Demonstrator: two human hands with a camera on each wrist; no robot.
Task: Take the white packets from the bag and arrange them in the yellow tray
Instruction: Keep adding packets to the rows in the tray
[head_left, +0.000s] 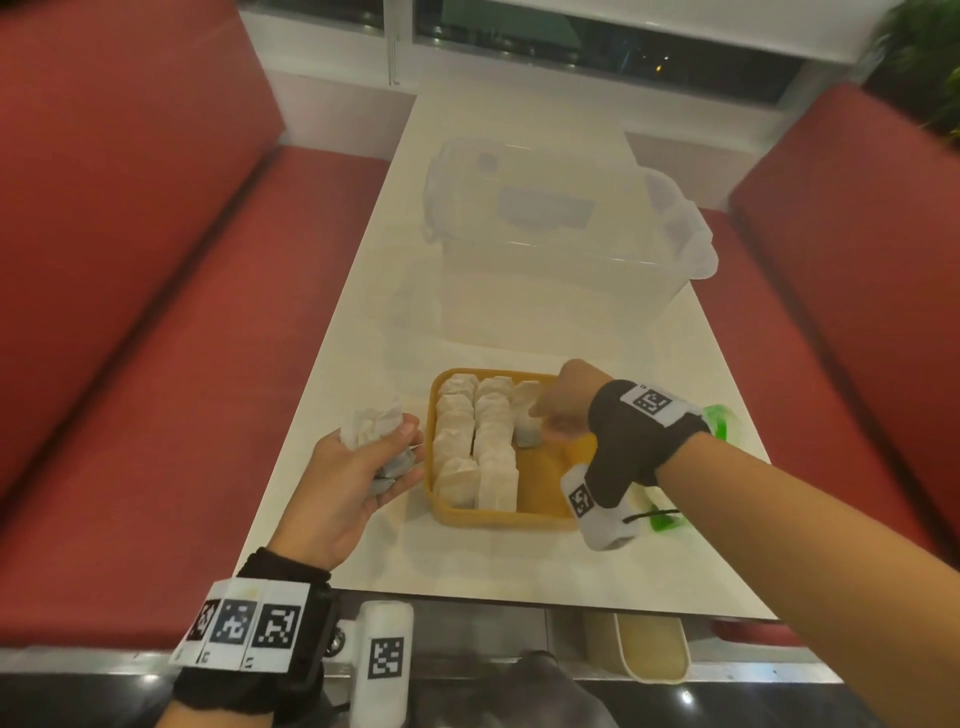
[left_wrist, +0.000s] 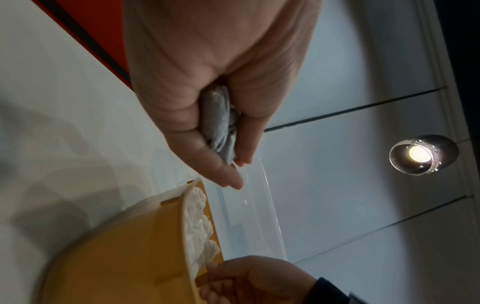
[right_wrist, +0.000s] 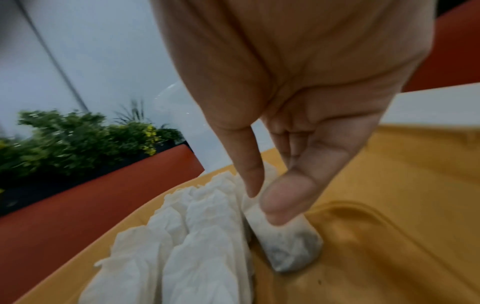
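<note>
The yellow tray (head_left: 545, 512) sat on the white worktop (head_left: 519, 561), low in the middle of the head view. White packets (head_left: 475, 441) stood in two neat rows along the tray's left side. A third row had just begun beside them, with a few packets near the tray's far end.

The right hand (head_left: 563, 402) reached into the tray from the right. Its thumb and first finger (right_wrist: 249, 170) were close together over the nearest packet of the third row (right_wrist: 285, 244). I cannot tell if they pinched it or only touched it.

The left hand (head_left: 358, 467) was just left of the tray, off the worktop. Its fingers were curled round a small bunch of packets (head_left: 379, 431), and some stuck out above the thumb.

A clear plastic box (head_left: 561, 244) stood higher in the frame, beyond the tray. Red seats (head_left: 156, 312) ran down both sides. Something green (head_left: 719, 421) lay at the right, partly hidden by the right wrist.
</note>
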